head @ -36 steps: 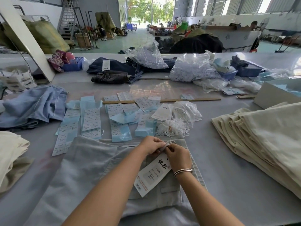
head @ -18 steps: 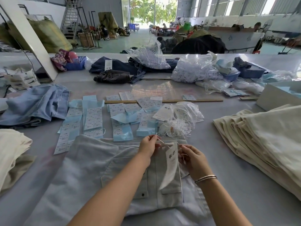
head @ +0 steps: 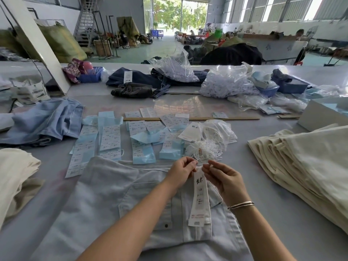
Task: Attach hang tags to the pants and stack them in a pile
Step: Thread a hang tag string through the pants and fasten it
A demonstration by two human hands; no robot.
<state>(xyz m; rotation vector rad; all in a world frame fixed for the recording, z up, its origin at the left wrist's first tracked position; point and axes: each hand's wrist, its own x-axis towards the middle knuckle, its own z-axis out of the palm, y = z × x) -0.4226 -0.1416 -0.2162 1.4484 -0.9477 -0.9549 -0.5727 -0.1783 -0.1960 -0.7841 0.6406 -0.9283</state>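
Grey desk surface carries pale blue pants at its near edge. Left hand and right hand hover above the waistband, fingers pinched on the string atop a white hang tag hanging between them.

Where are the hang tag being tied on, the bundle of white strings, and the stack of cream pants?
hang tag [head: 199, 200], head view, middle of the card.
bundle of white strings [head: 202, 149], head view, centre of the bunch.
stack of cream pants [head: 308, 162], head view, top fabric.
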